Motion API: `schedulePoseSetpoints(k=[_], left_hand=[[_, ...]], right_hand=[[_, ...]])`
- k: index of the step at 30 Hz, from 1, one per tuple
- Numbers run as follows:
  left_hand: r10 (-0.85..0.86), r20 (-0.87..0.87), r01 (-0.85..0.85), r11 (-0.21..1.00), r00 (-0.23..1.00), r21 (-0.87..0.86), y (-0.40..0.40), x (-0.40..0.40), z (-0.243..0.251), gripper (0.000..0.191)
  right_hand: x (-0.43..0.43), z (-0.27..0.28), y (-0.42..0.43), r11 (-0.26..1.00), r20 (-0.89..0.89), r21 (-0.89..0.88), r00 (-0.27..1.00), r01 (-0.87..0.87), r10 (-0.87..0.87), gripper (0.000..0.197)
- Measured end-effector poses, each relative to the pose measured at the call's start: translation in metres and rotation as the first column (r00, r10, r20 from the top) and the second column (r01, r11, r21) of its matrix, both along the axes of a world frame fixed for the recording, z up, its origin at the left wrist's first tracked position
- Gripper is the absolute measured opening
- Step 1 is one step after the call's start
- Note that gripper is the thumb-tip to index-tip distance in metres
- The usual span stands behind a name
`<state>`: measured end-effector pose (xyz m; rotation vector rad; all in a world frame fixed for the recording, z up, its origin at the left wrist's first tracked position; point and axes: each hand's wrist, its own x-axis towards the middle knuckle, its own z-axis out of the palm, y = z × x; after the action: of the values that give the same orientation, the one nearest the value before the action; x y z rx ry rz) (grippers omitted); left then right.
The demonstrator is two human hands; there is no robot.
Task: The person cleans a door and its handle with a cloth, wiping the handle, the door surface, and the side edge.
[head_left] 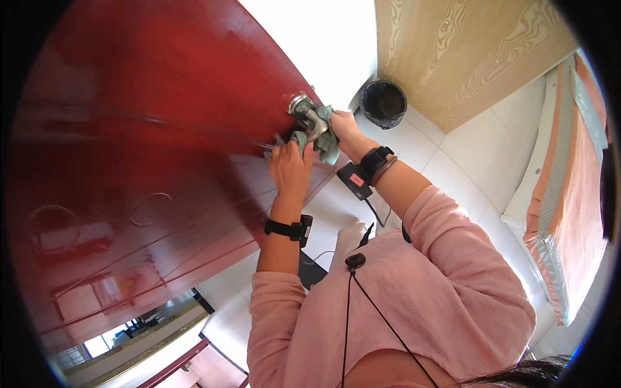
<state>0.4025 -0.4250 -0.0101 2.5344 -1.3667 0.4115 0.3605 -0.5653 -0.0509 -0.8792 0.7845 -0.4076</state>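
A red glossy door [194, 97] fills the left of the view, with a metal door handle [318, 127] and its lock plate near the edge. My left hand [290, 165] holds one end of a grey-green cloth [330, 145] just below the handle's lever. At the lever's right side, my right hand [347, 130] grips another part of the same cloth. The cloth passes behind the lever, partly hidden by it. Both wrists wear black straps with small devices.
A waste bin with a black liner [383, 104] stands on the tiled floor beside a wood-grain panel [465, 48]. At the right is a bed with pink and grey bedding [563, 203]. A mirror-like surface [140, 330] lies at the lower left.
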Motion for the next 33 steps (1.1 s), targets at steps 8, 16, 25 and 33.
schedulePoseSetpoints(k=[8, 16, 25, 33], left_hand=[[0.022, -0.063, -0.028, 0.996, 0.998, -0.089, 0.008, -0.002, -0.009, 0.031], [0.087, 0.064, -0.089, 0.996, 0.994, 0.025, 0.008, -0.009, -0.006, 0.029], [0.115, 0.080, -0.117, 0.993, 0.990, 0.013, 0.005, -0.019, -0.018, 0.030], [0.026, 0.161, -0.014, 0.997, 0.987, -0.077, 0.002, -0.026, -0.031, 0.027]], right_hand=[[-0.006, 0.057, -0.022, 0.570, 0.102, -0.816, 0.995, 0.095, -0.021, 0.025], [0.010, 0.079, -0.013, 0.445, 0.067, -0.892, 0.997, 0.078, -0.039, 0.039], [0.009, 0.055, -0.021, 0.557, 0.222, -0.807, 0.975, 0.196, -0.022, 0.071], [0.008, 0.038, -0.020, 0.417, 0.075, -0.908, 0.996, 0.047, 0.051, 0.076]])
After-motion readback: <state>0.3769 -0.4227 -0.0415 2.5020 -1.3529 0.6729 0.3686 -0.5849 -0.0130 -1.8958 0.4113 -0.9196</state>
